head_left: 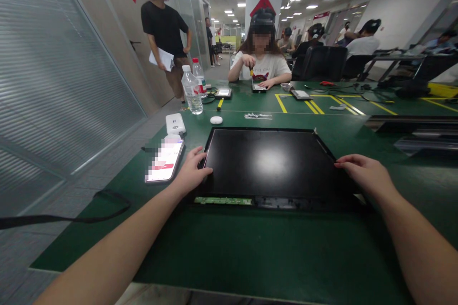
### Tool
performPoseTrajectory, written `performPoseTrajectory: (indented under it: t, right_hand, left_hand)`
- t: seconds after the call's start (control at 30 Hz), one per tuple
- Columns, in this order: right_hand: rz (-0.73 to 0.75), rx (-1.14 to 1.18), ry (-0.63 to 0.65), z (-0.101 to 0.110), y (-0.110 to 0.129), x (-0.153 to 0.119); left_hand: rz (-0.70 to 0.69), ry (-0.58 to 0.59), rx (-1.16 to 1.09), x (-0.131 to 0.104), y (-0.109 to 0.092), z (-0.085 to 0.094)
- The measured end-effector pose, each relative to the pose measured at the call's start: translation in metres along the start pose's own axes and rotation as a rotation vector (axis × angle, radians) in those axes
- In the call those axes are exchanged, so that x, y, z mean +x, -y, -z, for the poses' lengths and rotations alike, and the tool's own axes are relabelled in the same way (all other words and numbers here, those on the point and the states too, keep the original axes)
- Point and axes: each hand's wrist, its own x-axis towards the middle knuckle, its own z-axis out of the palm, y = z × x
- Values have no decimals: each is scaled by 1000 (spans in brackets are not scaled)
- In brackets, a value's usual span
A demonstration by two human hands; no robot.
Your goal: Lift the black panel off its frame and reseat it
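A flat black display panel (236, 176) lies on the green table, its glossy screen reflecting a ceiling light. Along the edge nearest me runs a narrow green circuit board (223, 201). My left hand (193, 170) grips the panel's left side, thumb on the front and fingers at the edge. At the right edge, my right hand (367, 174) pinches the panel between thumb and fingertips; part of that grip is hidden. Left of my left hand, a lit phone (166, 159) rests on the table.
Behind the phone are a white power bank (175, 124), a white earbud case (216, 120) and a water bottle (192, 90). Dark strips (415, 125) lie at the right. Across the table (250, 257) a person (263, 64) works with a screwdriver. Another person (164, 28) stands left.
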Motion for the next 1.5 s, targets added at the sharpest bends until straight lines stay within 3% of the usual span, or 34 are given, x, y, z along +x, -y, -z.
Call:
performPoseTrajectory:
  t: [0.17, 0.3, 0.47, 0.73, 1.13, 1.5]
  right_hand:
    - [56, -16, -25, -2, -3, 1]
    - [127, -60, -54, -5, -7, 3]
    - [176, -62, -53, -7, -14, 7]
    - [156, -54, -53, -10, -19, 13]
    - [170, -60, -61, -12, -24, 15]
    - [174, -50, -66, -13, -23, 15]
  left_hand:
    - [-23, 16, 53, -2, -5, 0]
    - [-150, 69, 113, -8, -9, 6]
    - [-351, 225, 213, -15, -13, 21]
    - [-478, 502, 280, -16, -18, 42]
    - [-533, 516, 211, -15, -17, 44]
    - [-489, 507, 238, -15, -17, 42]
